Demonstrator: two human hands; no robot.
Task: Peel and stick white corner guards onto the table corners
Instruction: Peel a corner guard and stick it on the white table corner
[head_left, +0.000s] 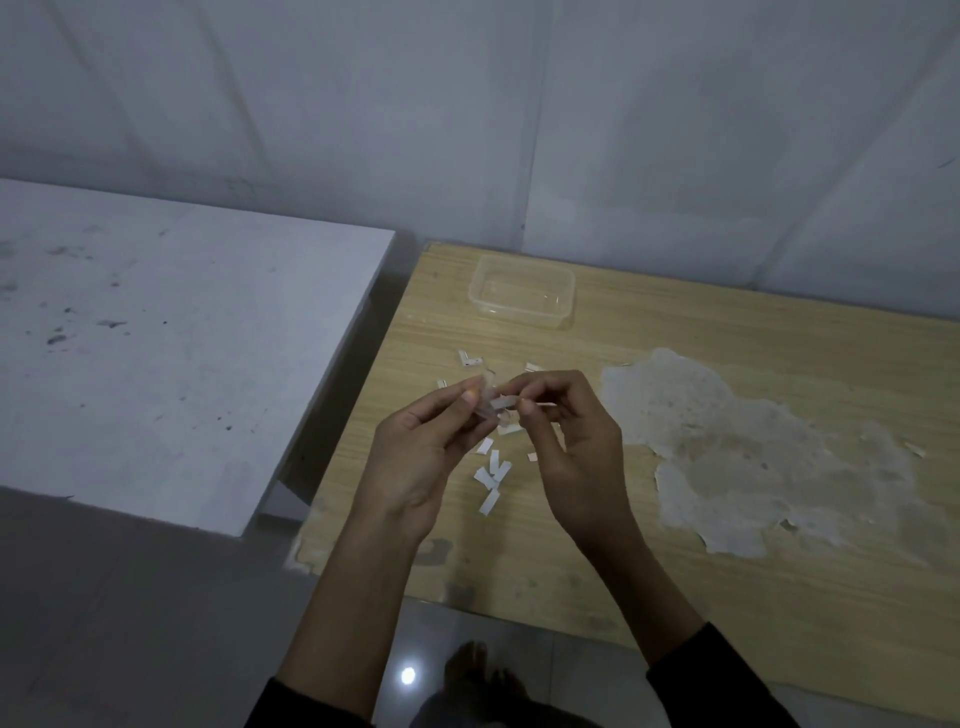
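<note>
Corner guard (485, 410) pinched by raised left hand (415, 457) fingers; right hand (571, 452) fingers apparently pinch its strip (505, 401).

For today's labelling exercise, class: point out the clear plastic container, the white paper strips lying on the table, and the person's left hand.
clear plastic container (519, 316), head view, on its near wall.
white paper strips (488, 501), head view, on the nearest strip.
left hand (423, 452), head view, on the hand's middle.

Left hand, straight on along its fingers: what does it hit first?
Probably the right hand, which faces the left hand across the corner guard that both pinch. Depth is unclear from this one view.
</note>
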